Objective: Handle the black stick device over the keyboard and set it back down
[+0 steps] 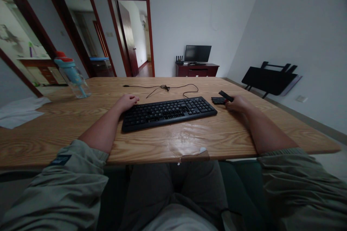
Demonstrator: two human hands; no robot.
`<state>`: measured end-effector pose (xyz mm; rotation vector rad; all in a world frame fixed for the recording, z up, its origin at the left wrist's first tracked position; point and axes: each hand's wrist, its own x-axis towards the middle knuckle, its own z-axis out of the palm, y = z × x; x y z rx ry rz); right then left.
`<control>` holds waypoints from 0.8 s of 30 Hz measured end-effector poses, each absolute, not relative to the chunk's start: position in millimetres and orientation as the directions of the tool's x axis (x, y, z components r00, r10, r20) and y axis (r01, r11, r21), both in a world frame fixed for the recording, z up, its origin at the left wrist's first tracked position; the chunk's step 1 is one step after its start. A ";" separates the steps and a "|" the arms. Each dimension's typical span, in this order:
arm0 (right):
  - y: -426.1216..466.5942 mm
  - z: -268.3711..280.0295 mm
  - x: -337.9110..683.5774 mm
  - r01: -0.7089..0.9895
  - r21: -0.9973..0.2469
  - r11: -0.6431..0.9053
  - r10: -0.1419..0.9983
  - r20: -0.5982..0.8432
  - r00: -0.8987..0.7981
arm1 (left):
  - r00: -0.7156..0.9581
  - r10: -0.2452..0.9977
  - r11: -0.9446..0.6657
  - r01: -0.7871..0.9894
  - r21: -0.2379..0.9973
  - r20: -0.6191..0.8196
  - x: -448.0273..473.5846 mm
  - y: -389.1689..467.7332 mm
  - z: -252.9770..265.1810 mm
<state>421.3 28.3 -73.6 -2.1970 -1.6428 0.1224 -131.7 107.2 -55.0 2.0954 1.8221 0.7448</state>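
A black keyboard (168,113) lies at a slight slant on the wooden table in front of me. Shiny black gaps without keycaps show in its lower middle rows. My left hand (128,102) rests at its back left corner, the fingers loosely bent and apart, holding nothing that I can see. Off the keyboard's right end, my right hand (240,104) is closed on a long black bar (226,96), tilted up to the left. Beneath the bar's lower part sits a small group of black keycaps (217,100), partly hidden by the bar and fingers.
A thin black cable (165,87) lies bundled behind the keyboard. At the table's left stand a blue bottle with a red lid (73,75) and some white paper (23,111). Tape (195,156) covers part of the table's front edge. A folded black table (269,78) leans at the right wall.
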 end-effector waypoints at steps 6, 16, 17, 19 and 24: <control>33.5 -77.9 425.4 0.902 -0.376 -0.213 0.944 0.159 0.289 | 0.082 0.977 -0.172 0.844 0.507 0.196 -132.1 108.4 -55.7; 14.9 -49.1 385.3 0.753 -0.657 0.017 0.812 0.448 0.373 | 0.147 0.969 -0.230 0.833 0.503 0.200 -129.8 108.3 -56.3; 13.5 -43.6 374.2 0.693 -0.716 0.085 0.802 0.462 0.379 | 0.168 0.965 -0.247 0.833 0.496 0.199 -128.4 107.3 -56.0; 10.2 -30.8 346.9 0.603 -0.772 0.200 0.813 0.474 0.337 | 0.207 0.957 -0.281 0.836 0.471 0.203 -124.8 104.3 -54.9; -4.2 1.8 258.5 0.659 -0.700 0.273 0.933 0.360 -0.004 | 0.263 0.932 -0.352 0.825 0.442 0.251 -114.0 94.0 -49.7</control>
